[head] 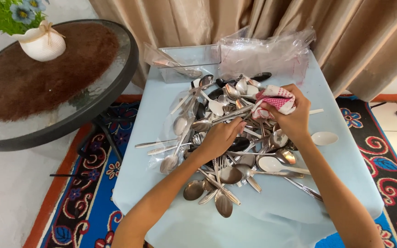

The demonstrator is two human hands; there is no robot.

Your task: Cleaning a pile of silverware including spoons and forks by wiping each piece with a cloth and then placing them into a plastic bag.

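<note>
Fingers of the right hand (286, 120) are curled tight around a red and white checked cloth (275, 98). Fingers of the left hand (219, 138) pinch a metal spoon (217, 120) whose handle runs up into the cloth. Both hands sit on top of a big pile of spoons and forks (228, 151) in the middle of the table (161, 193), which wears a light blue cover. Behind the pile are a clear plastic box (187, 62) and a crumpled plastic bag (267, 55).
</note>
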